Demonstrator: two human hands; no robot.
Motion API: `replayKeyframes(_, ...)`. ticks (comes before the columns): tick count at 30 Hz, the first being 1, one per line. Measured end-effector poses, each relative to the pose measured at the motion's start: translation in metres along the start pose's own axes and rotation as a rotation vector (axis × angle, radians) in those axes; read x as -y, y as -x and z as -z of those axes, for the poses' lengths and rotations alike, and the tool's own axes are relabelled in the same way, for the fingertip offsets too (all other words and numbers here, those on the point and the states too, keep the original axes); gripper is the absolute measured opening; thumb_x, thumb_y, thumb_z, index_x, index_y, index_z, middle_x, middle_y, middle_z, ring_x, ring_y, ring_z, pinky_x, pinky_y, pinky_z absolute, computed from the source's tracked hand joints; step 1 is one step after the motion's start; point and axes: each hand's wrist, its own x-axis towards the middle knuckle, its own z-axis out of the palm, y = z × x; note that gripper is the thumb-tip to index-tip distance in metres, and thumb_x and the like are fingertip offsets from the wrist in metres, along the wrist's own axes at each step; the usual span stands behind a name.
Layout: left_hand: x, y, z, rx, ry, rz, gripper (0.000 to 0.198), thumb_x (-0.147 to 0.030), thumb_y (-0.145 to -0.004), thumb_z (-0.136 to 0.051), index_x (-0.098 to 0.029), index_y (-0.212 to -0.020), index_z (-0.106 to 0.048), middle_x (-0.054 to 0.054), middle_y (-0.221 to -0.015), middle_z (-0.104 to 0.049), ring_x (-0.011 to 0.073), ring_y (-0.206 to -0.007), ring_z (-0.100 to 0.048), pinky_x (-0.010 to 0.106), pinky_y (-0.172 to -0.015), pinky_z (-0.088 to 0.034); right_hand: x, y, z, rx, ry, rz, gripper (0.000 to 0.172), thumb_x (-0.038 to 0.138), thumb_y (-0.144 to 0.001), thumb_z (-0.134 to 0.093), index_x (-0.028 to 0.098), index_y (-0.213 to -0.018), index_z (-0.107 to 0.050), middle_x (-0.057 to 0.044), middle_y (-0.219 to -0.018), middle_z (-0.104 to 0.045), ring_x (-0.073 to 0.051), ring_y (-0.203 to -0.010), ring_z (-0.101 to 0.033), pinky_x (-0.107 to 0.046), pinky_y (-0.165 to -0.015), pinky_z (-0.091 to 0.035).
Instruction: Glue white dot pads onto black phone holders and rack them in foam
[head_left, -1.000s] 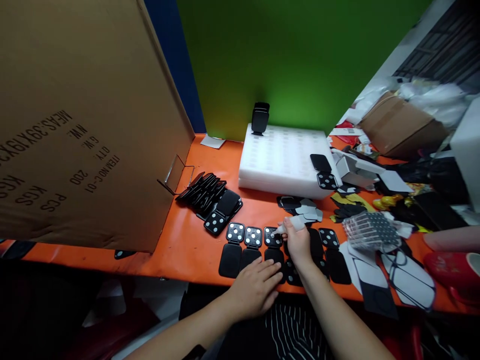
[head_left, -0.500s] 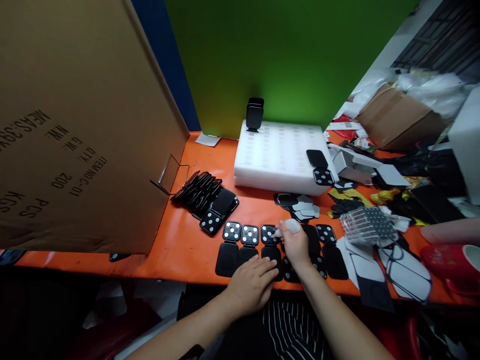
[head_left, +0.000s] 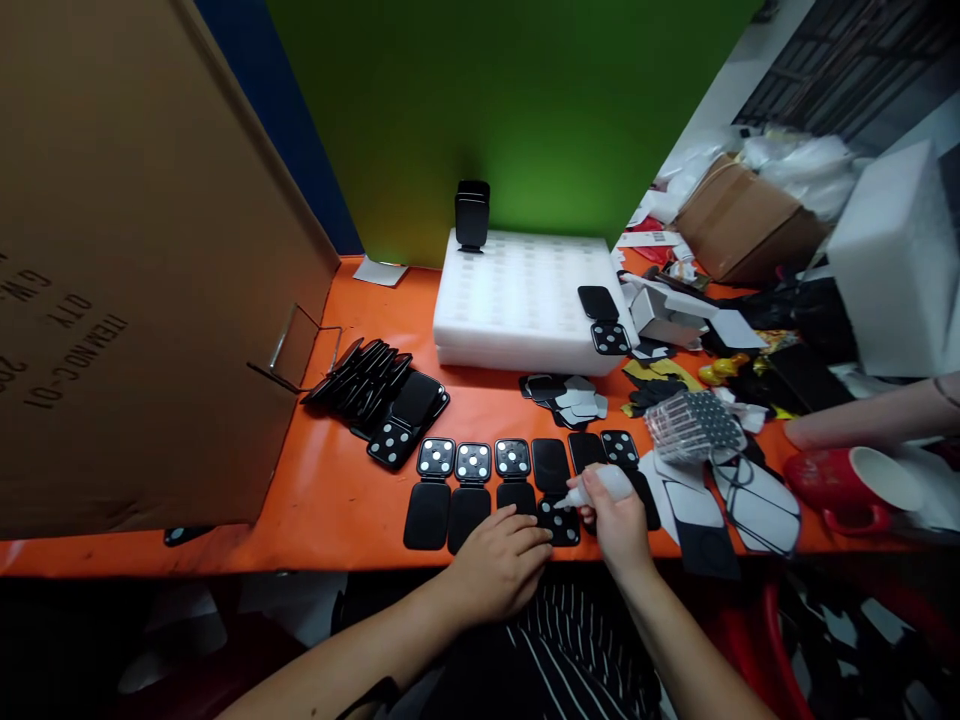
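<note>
A: Three opened black cases are seen w/ white dots already laid, in a row on the orange table. Step in hand, as judged: glue dotting, unit by unit.

B: Hands?

A: Right hand is closed round a small white glue bottle, nozzle pointed left and down at the dotted pad near the table's front edge. Left hand is laid flat, fingers loosely spread, on the lower flaps just beside that pad; nothing is gripped.

B: Next move?

A: Judged: nozzle to be kept steady over the pad, dots kept apart, flap held down by the left. Undotted cases sit just behind.

B: Diff vs. earlier frame?

A: Bottle was at the upper row approx. 0.5 s ago; it has been brought down to the front pad. Camera view has shifted too. A red mug and another person's forearm are now more in view at right.
</note>
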Motion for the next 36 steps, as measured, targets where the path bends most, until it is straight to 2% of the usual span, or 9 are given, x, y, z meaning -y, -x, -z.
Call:
replayKeyframes(4, 0.002, 0.001, -0.003, 0.047, 0.008, -0.018, 0.027, -0.026, -0.083, -0.046, -0.024, -0.108, -0.055, 0.000, -0.110, -0.060, 0.0167, -0.107, -0.049, 0.037, -0.100, -0.030, -0.002, 0.012, 0.000, 0.042, 0.105, 0.040, 0.032, 0.049, -0.074, -0.053, 0.018, -0.076, -0.061, -0.005, -0.068, -0.065, -0.013, -0.047, -0.051, -0.025, -0.044, -0.042)
replayKeyframes(11, 0.001, 0.000, -0.003, 0.076, 0.030, 0.012, 0.029, -0.025, -0.083, -0.044, -0.025, -0.111, -0.053, -0.002, -0.112, -0.059, 0.0169, -0.108, -0.048, 0.037, -0.099, -0.028, -0.017, 0.013, 0.002, 0.010, 0.214, 0.141, 0.028, 0.045, -0.074, -0.056, 0.018, -0.081, -0.060, -0.005, -0.073, -0.066, -0.016, -0.058, -0.057, -0.027, -0.054, -0.046)
replayKeyframes(18, 0.003, 0.001, -0.005, 0.097, 0.051, 0.012, 0.030, -0.025, -0.083, -0.045, -0.024, -0.112, -0.052, -0.002, -0.114, -0.058, 0.0183, -0.109, -0.047, 0.039, -0.099, -0.027, -0.023, 0.016, 0.013, -0.014, 0.097, 0.044, 0.031, 0.047, -0.075, -0.052, 0.017, -0.079, -0.059, -0.006, -0.072, -0.065, -0.013, -0.049, -0.051, -0.025, -0.045, -0.043)
replayKeyframes(23, 0.003, 0.000, -0.004, 0.095, 0.057, 0.010, 0.029, -0.025, -0.084, -0.044, -0.024, -0.111, -0.053, -0.002, -0.113, -0.058, 0.0181, -0.108, -0.047, 0.038, -0.099, -0.027, -0.028, 0.023, 0.016, -0.036, 0.145, 0.076, 0.030, 0.044, -0.071, -0.059, 0.017, -0.083, -0.060, -0.006, -0.072, -0.065, -0.016, -0.057, -0.056, -0.026, -0.051, -0.046)
replayKeyframes(26, 0.004, 0.002, -0.005, 0.099, 0.057, 0.008, 0.030, -0.025, -0.083, -0.045, -0.025, -0.113, -0.052, -0.002, -0.114, -0.057, 0.0177, -0.109, -0.046, 0.039, -0.100, -0.026, -0.028, 0.016, 0.021, -0.081, 0.042, 0.016, 0.031, 0.044, -0.071, -0.059, 0.016, -0.083, -0.059, -0.005, -0.071, -0.065, -0.012, -0.050, -0.053, -0.023, -0.045, -0.042)
replayKeyframes(30, 0.004, 0.003, -0.007, 0.100, 0.057, 0.009, 0.032, -0.024, -0.082, -0.047, -0.025, -0.114, -0.051, -0.003, -0.114, -0.057, 0.0171, -0.109, -0.045, 0.039, -0.101, -0.025, -0.027, -0.005, 0.037, -0.264, -0.229, -0.051, 0.033, 0.047, -0.070, -0.058, 0.015, -0.079, -0.056, -0.002, -0.066, -0.063, -0.007, -0.041, -0.044, -0.019, -0.036, -0.033)
replayKeyframes(32, 0.005, 0.003, -0.007, 0.094, 0.054, 0.008, 0.032, -0.024, -0.082, -0.047, -0.025, -0.114, -0.051, -0.003, -0.114, -0.057, 0.0169, -0.110, -0.045, 0.038, -0.101, -0.025, -0.025, -0.013, 0.044, -0.315, -0.246, -0.042, 0.034, 0.048, -0.069, -0.059, 0.015, -0.076, -0.056, -0.001, -0.064, -0.062, -0.007, -0.040, -0.043, -0.019, -0.036, -0.033)
replayKeyframes(36, 0.004, 0.002, -0.007, 0.101, 0.052, 0.014, 0.032, -0.023, -0.082, -0.047, -0.026, -0.114, -0.051, -0.002, -0.114, -0.058, 0.0172, -0.109, -0.046, 0.039, -0.100, -0.026, -0.023, -0.017, 0.046, -0.269, -0.120, -0.013, 0.033, 0.048, -0.071, -0.058, 0.016, -0.076, -0.058, -0.002, -0.068, -0.064, -0.008, -0.043, -0.045, -0.021, -0.038, -0.036)
